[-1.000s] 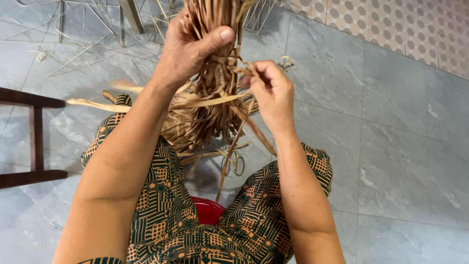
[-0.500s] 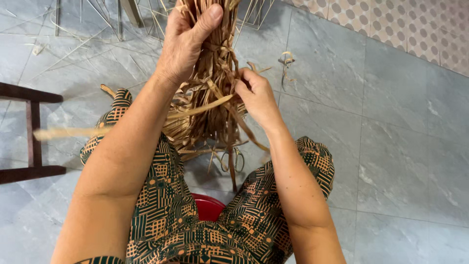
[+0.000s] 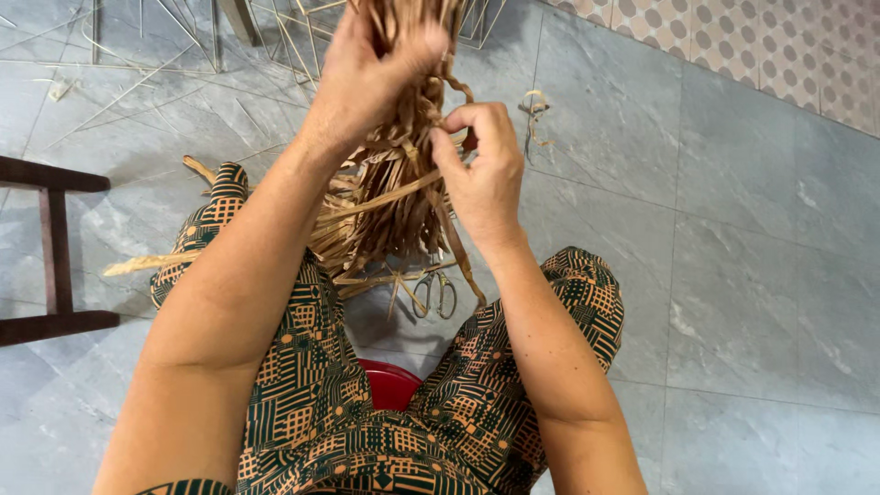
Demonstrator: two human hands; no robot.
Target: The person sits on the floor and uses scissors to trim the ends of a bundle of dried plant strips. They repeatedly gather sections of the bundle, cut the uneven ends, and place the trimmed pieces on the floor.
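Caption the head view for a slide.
Left hand grips a straw bundle while right hand pinches a strand; scissors below.

The left hand (image 3: 371,69) shifted its grip on the bundle of dried straw strips (image 3: 390,197), the thumb that had lain across the front a second ago now closed over the top. The right hand (image 3: 481,174) rose from the bundle's right side and moved in, pinching a strip close under the left hand. The long strip (image 3: 151,264) sticking out left dropped lower.
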